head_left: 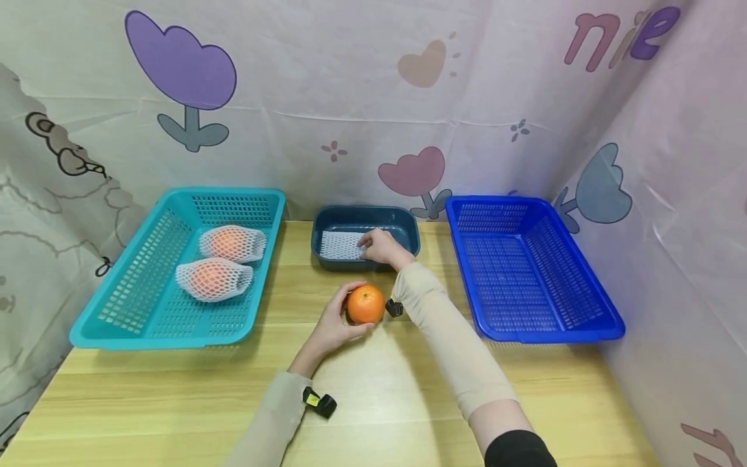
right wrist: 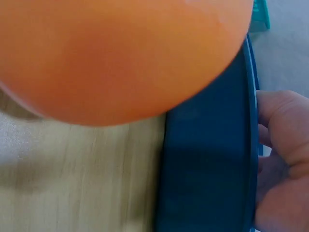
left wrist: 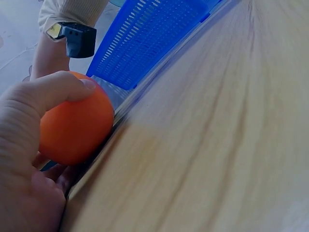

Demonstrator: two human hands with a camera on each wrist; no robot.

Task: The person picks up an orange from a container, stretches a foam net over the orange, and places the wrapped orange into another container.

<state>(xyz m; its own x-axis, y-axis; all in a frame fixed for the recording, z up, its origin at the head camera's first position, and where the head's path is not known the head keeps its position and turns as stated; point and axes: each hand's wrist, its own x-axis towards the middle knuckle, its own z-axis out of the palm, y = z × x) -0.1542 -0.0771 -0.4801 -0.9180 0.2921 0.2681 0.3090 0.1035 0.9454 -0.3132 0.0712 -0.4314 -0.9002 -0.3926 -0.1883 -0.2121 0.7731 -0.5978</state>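
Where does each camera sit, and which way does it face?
Head: on the head, facing forward and down at the orange, bin, teal basket and blue basket; left hand and right hand show.
Left wrist: on that wrist, facing past the orange toward the blue basket; left hand at left, right sleeve above.
Right wrist: on that wrist, facing the orange and bin; right hand at right.
Head and left wrist share the blue basket.

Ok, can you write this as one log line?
left hand: holds orange | right hand: in dark tray, at white foam netting, grip unclear | teal basket: two netted fruits
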